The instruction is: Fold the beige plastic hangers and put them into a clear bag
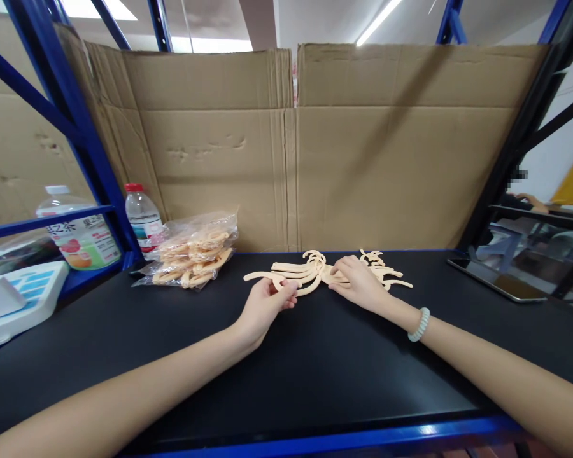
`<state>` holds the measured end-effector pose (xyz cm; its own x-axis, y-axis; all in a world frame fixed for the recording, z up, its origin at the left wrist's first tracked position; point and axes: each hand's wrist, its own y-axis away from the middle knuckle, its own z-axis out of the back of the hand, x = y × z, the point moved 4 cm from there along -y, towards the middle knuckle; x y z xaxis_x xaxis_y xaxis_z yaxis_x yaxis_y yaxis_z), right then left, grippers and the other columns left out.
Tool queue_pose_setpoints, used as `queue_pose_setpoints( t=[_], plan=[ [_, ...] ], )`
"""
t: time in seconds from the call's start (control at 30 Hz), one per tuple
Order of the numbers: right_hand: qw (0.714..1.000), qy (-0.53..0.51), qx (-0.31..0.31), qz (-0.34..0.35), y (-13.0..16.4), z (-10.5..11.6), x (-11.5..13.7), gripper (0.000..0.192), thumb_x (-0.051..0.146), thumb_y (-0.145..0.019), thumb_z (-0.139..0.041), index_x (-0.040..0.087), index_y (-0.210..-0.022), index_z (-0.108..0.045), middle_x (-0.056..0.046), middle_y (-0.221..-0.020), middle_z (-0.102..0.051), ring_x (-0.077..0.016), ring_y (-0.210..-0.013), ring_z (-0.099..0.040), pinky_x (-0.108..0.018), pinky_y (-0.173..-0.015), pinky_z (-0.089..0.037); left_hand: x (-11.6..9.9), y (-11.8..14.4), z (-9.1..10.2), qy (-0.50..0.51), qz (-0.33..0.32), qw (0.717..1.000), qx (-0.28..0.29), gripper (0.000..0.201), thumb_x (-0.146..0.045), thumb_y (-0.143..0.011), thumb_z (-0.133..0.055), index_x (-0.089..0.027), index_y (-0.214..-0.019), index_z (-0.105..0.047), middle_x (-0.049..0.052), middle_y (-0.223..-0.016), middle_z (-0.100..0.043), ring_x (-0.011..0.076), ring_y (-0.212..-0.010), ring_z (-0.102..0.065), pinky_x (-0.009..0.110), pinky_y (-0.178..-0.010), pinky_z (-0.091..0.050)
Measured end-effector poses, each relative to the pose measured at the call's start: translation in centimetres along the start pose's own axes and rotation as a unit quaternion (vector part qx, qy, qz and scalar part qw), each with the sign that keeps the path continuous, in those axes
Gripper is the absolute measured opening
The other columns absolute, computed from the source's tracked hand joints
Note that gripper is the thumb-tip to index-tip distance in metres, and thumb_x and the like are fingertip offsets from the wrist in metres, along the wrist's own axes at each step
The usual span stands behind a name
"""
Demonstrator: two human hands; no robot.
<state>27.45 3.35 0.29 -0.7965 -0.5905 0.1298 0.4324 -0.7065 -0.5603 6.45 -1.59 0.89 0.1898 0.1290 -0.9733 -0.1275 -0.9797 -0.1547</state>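
Observation:
My left hand point(272, 302) pinches a beige curved piece point(255, 276) between thumb and fingers; it looks like a slim hanger arm, and its inner end is hidden by the fingers. Beside it lies a loose bundle of similar beige curved pieces point(291, 268), some with hooked ends. My right hand point(360, 283), with a pale coiled band point(419, 324) at the wrist, has its fingers bent and closed on beige pieces at the middle of the bundle. More beige pieces point(396, 275) stick out behind that hand. What exactly its fingertips grip is partly hidden.
A clear bag of beige pieces point(195, 254) sits on the black tabletop point(315, 375) at left, by a red-capped bottle point(143, 216). A larger bottle point(83, 235) and white-blue device point(33, 292) stand farther left. A dark tablet-like slab point(496, 280) lies right. Cardboard point(386, 159) walls the back.

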Motion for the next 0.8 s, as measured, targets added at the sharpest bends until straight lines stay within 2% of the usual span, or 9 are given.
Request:
queue_pose_setpoints(
  t=[0.1,0.2,0.33,0.47,0.57,0.63,0.7,0.8],
  plan=[
    [1.000,-0.008,0.002,-0.006,0.2,0.2,0.2,0.011,0.027,-0.079,-0.067,0.020,-0.074,-0.059,-0.006,-0.085,-0.061,-0.0245,-0.087,-0.053,-0.038,-0.076,-0.046,-0.3,-0.2,1.0,-0.018,-0.002,1.000,-0.009,0.030,-0.033,-0.066,-0.079,-0.013,-0.075,-0.058,-0.002,-0.067,-0.058,0.0075,-0.060,-0.052,0.020,-0.059,-0.043],
    [0.999,-0.038,-0.003,-0.028,0.5,0.3,0.1,0.012,0.024,-0.076,-0.067,0.019,-0.070,-0.058,-0.005,-0.080,-0.060,-0.0232,-0.082,-0.054,-0.036,-0.073,-0.045,-0.3,-0.2,2.1,-0.007,0.010,1.000,-0.021,0.030,-0.030,-0.065,-0.080,-0.012,-0.079,-0.062,-0.002,-0.070,-0.058,0.0051,-0.060,-0.049,0.018,-0.059,-0.042],
    [0.987,-0.150,0.004,-0.059,0.9,1.0,-0.3,0.012,0.026,-0.079,-0.060,0.020,-0.072,-0.054,-0.002,-0.074,-0.061,-0.0187,-0.072,-0.057,-0.033,-0.067,-0.047,-0.2,-0.6,2.8,0.087,0.036,0.996,-0.003,0.030,-0.027,-0.062,-0.083,-0.014,-0.078,-0.061,-0.005,-0.066,-0.054,0.0042,-0.059,-0.048,0.016,-0.060,-0.042],
    [0.964,-0.259,-0.020,-0.065,0.9,2.2,-0.5,0.012,0.030,-0.080,-0.060,0.021,-0.083,-0.054,-0.002,-0.079,-0.063,-0.0175,-0.073,-0.061,-0.033,-0.071,-0.051,0.0,-1.0,3.0,0.109,0.047,0.993,0.010,0.030,-0.024,-0.060,-0.084,-0.013,-0.075,-0.060,-0.004,-0.066,-0.053,0.0045,-0.060,-0.047,0.015,-0.058,-0.041],
    [0.954,-0.290,-0.040,-0.061,0.8,3.0,-0.3,0.017,0.032,-0.080,-0.059,0.021,-0.093,-0.057,-0.004,-0.086,-0.064,-0.0188,-0.079,-0.062,-0.034,-0.074,-0.053,0.4,-1.3,3.4,0.116,0.060,0.991,-0.009,0.025,-0.021,-0.065,-0.080,-0.015,-0.074,-0.058,-0.004,-0.071,-0.053,0.0054,-0.063,-0.048,0.016,-0.057,-0.040],
    [0.951,-0.299,-0.042,-0.058,0.8,3.3,0.0,0.015,0.033,-0.083,-0.056,0.021,-0.090,-0.058,-0.005,-0.085,-0.063,-0.0184,-0.076,-0.061,-0.033,-0.071,-0.053,0.7,-1.4,3.6,0.131,0.079,0.988,-0.018,0.019,-0.018,-0.070,-0.076,-0.016,-0.075,-0.057,-0.003,-0.078,-0.055,0.0063,-0.067,-0.051,0.018,-0.062,-0.043],
    [0.951,-0.303,-0.041,-0.048,0.9,3.5,0.4,0.013,0.033,-0.085,-0.054,0.021,-0.087,-0.057,-0.004,-0.082,-0.061,-0.0176,-0.073,-0.059,-0.032,-0.068,-0.052,1.0,-1.4,3.6,0.155,0.105,0.982,-0.001,0.016,-0.016,-0.075,-0.071,-0.017,-0.075,-0.055,-0.002,-0.085,-0.056,0.0082,-0.074,-0.055,0.023,-0.070,-0.046],
    [0.960,-0.275,-0.050,-0.034,1.0,3.6,0.7,0.010,0.030,-0.086,-0.053,0.021,-0.084,-0.056,-0.003,-0.079,-0.059,-0.0171,-0.070,-0.058,-0.032,-0.066,-0.051,1.1,-1.4,3.2,0.192,0.136,0.971,0.054,0.017,-0.015,-0.077,-0.069,-0.018,-0.075,-0.052,0.000,-0.088,-0.058,0.0125,-0.082,-0.060,0.029,-0.080,-0.047]
  ],
)
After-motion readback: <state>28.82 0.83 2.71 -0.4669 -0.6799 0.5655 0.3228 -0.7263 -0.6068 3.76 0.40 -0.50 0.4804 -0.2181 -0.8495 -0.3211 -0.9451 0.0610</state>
